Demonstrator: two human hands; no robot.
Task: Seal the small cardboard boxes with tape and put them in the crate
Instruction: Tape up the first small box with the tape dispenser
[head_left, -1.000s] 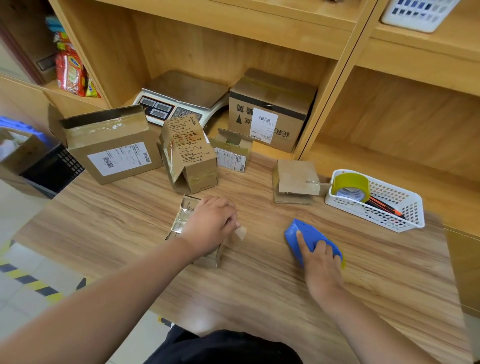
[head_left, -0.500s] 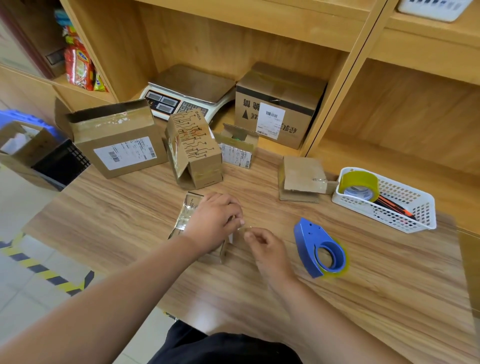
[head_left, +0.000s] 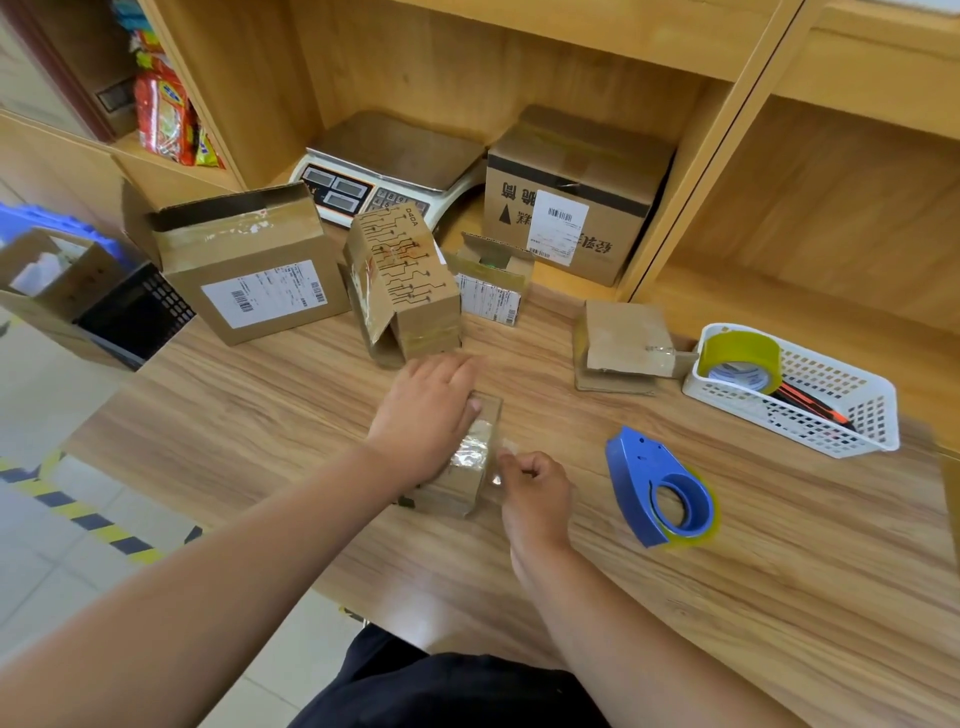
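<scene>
Small cardboard box (head_left: 467, 470): one being worked on; lies on the wooden table (head_left: 675, 597) between both hands. Plain brown card, with glossy wrinkled tape along the top.
Left hand (head_left: 423, 410): palm down on the box top, fingers laid fairly straight, pressing. Thumb hidden.
Right hand (head_left: 535, 488): fingers curled, pinching a clear tape strip (head_left: 497, 479) at the box's right edge. The strip is near invisible, only a glint.
Box count: seven cardboard boxes in all, six besides the one under the hands.
- printed box (head_left: 402, 280): circuit-line pattern, lower flap hanging open.
- little open box (head_left: 491, 286): white label, just beside the printed one.
- flat box (head_left: 621, 353): taped flap, just beside the basket.
- large labelled box (head_left: 249, 270): top flap up.
- sealed box (head_left: 571, 192): on the shelf, print upside down.
- open box (head_left: 52, 270): off the table's left end.
Black crate (head_left: 137, 312): one, latticed plastic, below the table's left end against that open box. Mostly hidden.
Tape dispenser (head_left: 660, 493): one, blue plastic, teardrop-shaped, right of the right hand and apart from it. The yellowish roll inside is largely covered.
Basket (head_left: 852, 431): one, white perforated plastic. Holds one yellow-green tape roll (head_left: 740, 358) and red-black tools (head_left: 810, 408), kind unclear.
Scale (head_left: 384, 166): one, flat metal pan, on the shelf beside the sealed box.
Snack packets (head_left: 166, 119): upper left, cropped, number unclear.
</scene>
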